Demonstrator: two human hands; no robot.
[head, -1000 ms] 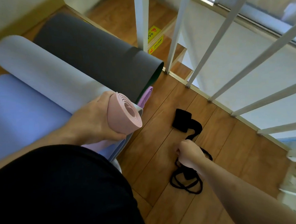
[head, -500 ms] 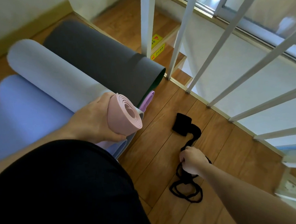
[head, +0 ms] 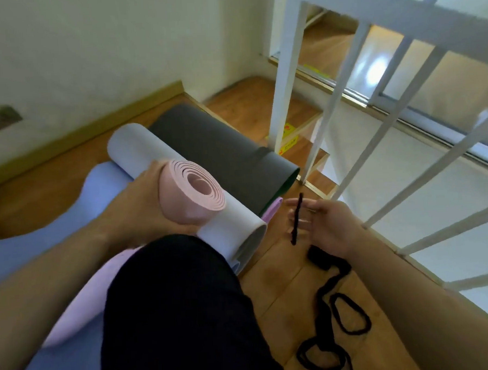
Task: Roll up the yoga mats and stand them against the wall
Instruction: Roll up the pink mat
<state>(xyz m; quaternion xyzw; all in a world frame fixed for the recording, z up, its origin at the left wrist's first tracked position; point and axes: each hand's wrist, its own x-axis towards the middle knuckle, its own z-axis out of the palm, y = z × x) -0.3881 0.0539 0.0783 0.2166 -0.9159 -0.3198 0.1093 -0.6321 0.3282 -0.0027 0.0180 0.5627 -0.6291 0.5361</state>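
My left hand [head: 142, 204] grips a rolled pink yoga mat [head: 192, 193], its spiral end facing me, lifted over the other mats. Under it lies a rolled light grey mat [head: 133, 145], and beside that a rolled dark grey mat [head: 221, 152]. A blue mat [head: 22, 241] and a lilac mat [head: 74, 312] lie flat beneath them. To the right of the pink roll, my right hand [head: 324, 226] is raised with straight fingers, and a thin black band [head: 297, 218] is stretched across them.
More black straps and loops [head: 331, 307] lie on the wooden floor at the right. A white railing [head: 288, 77] stands close by, with stairs dropping behind it. The cream wall [head: 89, 51] with a wooden skirting runs along the back. My black-clad knee [head: 182, 315] fills the lower middle.
My right hand has come up off the floor with one black band, leaving the other straps there. My left hand has raised the pink roll. The view has tilted up toward the wall.
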